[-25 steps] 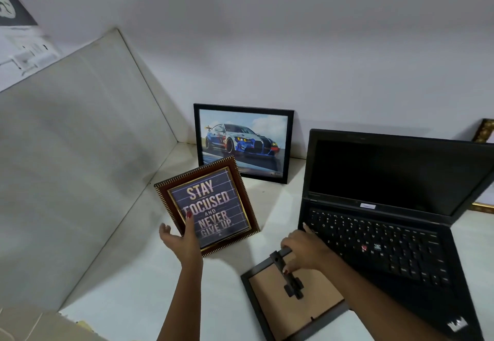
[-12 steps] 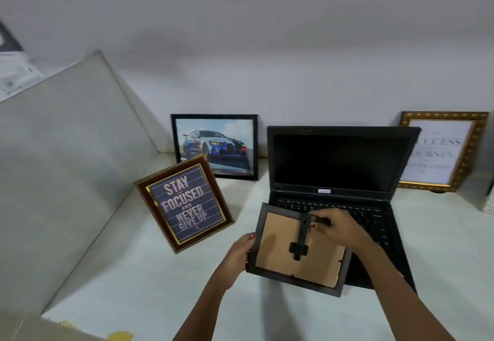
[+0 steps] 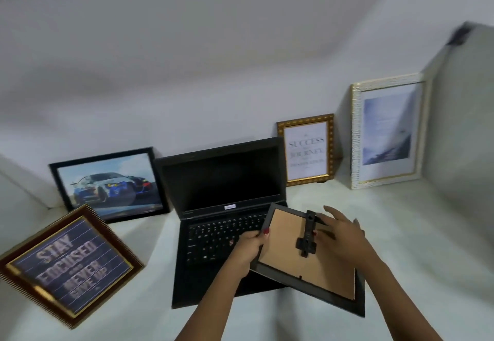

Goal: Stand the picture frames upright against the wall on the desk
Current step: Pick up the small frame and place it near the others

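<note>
We hold the dark frame (image 3: 307,263) face down in the air, over the near right corner of the laptop (image 3: 219,223), its brown backing board towards us and its black stand strut (image 3: 307,236) lying along the middle of the back.

The main risk, as we judge it, is the laptop: the frame hangs right above the keyboard, and a slip of our left grip would drop a hard corner onto the keys or against the screen. A second risk is the strut; if we pull it out only partway, the frame may slide flat once we set it on the surface (image 3: 401,233). A third is the free space, since the far right already carries the gold frame (image 3: 306,151) and the white frame (image 3: 387,132) leaning at the wall (image 3: 213,73), and swinging ours in carelessly could knock the gold one over. The car picture (image 3: 109,184) leans at the wall on the far left; the brown motto frame (image 3: 69,266) stands tilted, near left, well off the wall.

Our left hand (image 3: 247,249) is closed on the frame's left edge, thumb over the rim, forearm rising from below. Our right hand (image 3: 339,233) lies over the backing just right of the strut, fingers spread and loosely curved, thumb at the strut; it clamps nothing that we can see.
</note>
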Motion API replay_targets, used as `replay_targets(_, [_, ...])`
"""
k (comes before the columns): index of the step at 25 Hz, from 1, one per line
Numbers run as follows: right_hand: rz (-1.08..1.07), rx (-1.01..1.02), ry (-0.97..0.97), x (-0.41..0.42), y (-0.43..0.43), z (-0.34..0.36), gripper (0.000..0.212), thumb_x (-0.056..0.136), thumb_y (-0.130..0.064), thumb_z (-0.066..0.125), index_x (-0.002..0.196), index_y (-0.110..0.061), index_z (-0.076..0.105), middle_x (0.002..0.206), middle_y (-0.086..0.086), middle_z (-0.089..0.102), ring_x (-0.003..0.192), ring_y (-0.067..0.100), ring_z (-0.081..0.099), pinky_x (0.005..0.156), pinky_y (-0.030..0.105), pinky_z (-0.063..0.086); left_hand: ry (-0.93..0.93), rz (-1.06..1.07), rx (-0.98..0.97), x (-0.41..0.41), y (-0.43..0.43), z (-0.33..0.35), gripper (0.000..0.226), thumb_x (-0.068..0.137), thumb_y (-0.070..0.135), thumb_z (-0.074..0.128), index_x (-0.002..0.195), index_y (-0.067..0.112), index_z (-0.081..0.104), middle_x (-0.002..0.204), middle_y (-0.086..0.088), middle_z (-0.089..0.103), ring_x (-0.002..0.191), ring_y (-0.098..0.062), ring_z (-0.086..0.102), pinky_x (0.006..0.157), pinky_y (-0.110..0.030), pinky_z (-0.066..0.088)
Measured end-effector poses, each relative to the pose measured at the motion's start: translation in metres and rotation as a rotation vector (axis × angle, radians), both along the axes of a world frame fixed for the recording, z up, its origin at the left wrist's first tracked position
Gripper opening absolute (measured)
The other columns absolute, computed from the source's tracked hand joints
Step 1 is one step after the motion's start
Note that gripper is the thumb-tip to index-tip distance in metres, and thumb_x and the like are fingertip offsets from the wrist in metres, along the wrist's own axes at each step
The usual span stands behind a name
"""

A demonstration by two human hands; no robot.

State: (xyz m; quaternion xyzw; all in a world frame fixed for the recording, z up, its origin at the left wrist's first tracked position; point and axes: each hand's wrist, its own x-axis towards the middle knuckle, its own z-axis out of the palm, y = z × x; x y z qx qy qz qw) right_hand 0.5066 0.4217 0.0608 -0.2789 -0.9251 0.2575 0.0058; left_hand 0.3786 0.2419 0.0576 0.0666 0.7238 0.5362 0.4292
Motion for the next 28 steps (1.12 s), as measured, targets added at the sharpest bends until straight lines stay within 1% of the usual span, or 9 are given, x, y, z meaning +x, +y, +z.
replay_targets(3, [-0.085,-0.171,0.167,0.038,0.029,0.003,0.028,0.087,-0.021,0.054,0.115,-0.019,0.059,0.137,0.006,0.048,0.136,0.019,0.03,0.11,0.038,0.019,-0.03,-0.039,-0.043,0.028,0.053,-0.012,0.022,0.094,0.026,0.044,0.091,0.016,0.063,0.104,-0.008,0.065,0.097,-0.022,0.06,0.086,-0.033,0.049])
replay_targets(6, [-0.126,-0.131,0.081,0.067,0.062,-0.01,0.037,0.086,-0.031,0.054,0.121,-0.02,0.053,0.141,0.004,0.041,0.136,0.017,0.028,0.112,0.045,0.012,-0.019,-0.051,-0.091,0.051,0.099,-0.025,0.027,0.094,0.025,0.044,0.103,0.006,0.061,0.1,-0.009,0.063,0.087,-0.018,0.059,0.068,-0.024,0.048])
replay_targets(10, [-0.007,-0.3,-0.07,0.112,0.111,-0.02,0.1,0.046,-0.074,0.065,0.132,-0.031,0.037,0.14,-0.014,0.026,0.138,0.015,0.021,0.111,0.035,0.022,-0.045,0.022,-0.213,0.054,0.127,-0.041,0.026,0.093,0.024,0.047,0.102,0.002,0.056,0.098,-0.013,0.061,0.086,-0.023,0.056,0.066,-0.029,0.044])
replay_targets(12, [0.126,-0.404,-0.162,0.126,0.125,-0.016,0.112,0.036,-0.075,0.067,0.135,-0.038,0.029,0.14,-0.023,0.015,0.141,0.01,0.006,0.113,0.034,0.017,-0.16,0.075,-0.275,0.041,0.131,-0.05,0.02,0.09,0.019,0.052,0.096,0.001,0.056,0.091,-0.014,0.06,0.083,-0.026,0.056,0.071,-0.033,0.048])
replay_targets(15, [0.22,-0.199,-0.116,0.13,0.147,-0.027,0.089,0.052,-0.056,0.075,0.131,-0.037,0.038,0.137,-0.023,0.024,0.136,0.005,0.0,0.113,0.036,0.008,-0.359,0.067,-0.314,0.037,0.143,-0.056,0.011,0.087,0.013,0.056,0.084,0.002,0.056,0.081,-0.014,0.058,0.074,-0.024,0.055,0.063,-0.032,0.05])
replay_targets(17, [0.106,-0.141,0.145,0.128,0.158,-0.034,0.044,0.067,-0.024,0.074,0.105,-0.043,0.06,0.117,-0.024,0.056,0.129,0.008,0.039,0.103,0.017,0.028,-0.464,0.044,-0.292,0.039,0.158,-0.058,0.01,0.088,0.011,0.053,0.08,0.005,0.055,0.066,-0.011,0.059,0.056,-0.018,0.056,0.042,-0.022,0.044])
replay_targets(20, [-0.162,-0.191,0.381,0.133,0.174,-0.04,0.045,0.066,-0.004,0.075,0.071,-0.048,0.065,0.08,-0.035,0.067,0.083,0.002,0.065,0.07,0.006,0.044,-0.523,-0.113,-0.26,0.042,0.177,-0.048,0.014,0.087,0.019,0.053,0.088,0.007,0.059,0.068,-0.009,0.068,0.051,-0.018,0.064,0.042,-0.019,0.043])
replay_targets(24, [-0.263,-0.375,0.385,0.134,0.19,-0.047,0.011,0.06,-0.038,0.072,0.064,-0.032,0.064,0.066,-0.002,0.069,0.059,0.011,0.062,0.059,0.03,0.046,-0.092,-0.411,-0.387,0.036,0.197,-0.042,0.031,0.067,0.042,0.067,0.081,0.016,0.061,0.093,-0.005,0.058,0.088,-0.021,0.053,0.076,-0.029,0.041])
replay_targets(28, [-0.26,-0.499,0.374,0.135,0.204,-0.066,0.052,0.048,-0.066,0.069,0.064,-0.018,0.062,0.058,0.012,0.062,0.056,0.022,0.059,0.057,0.031,0.044,-0.115,-0.789,-0.396,0.037,0.222,-0.036,0.064,0.059,0.069,0.059,0.092,0.014,0.063,0.088,-0.005,0.06,0.079,-0.016,0.055,0.078,-0.025,0.042])
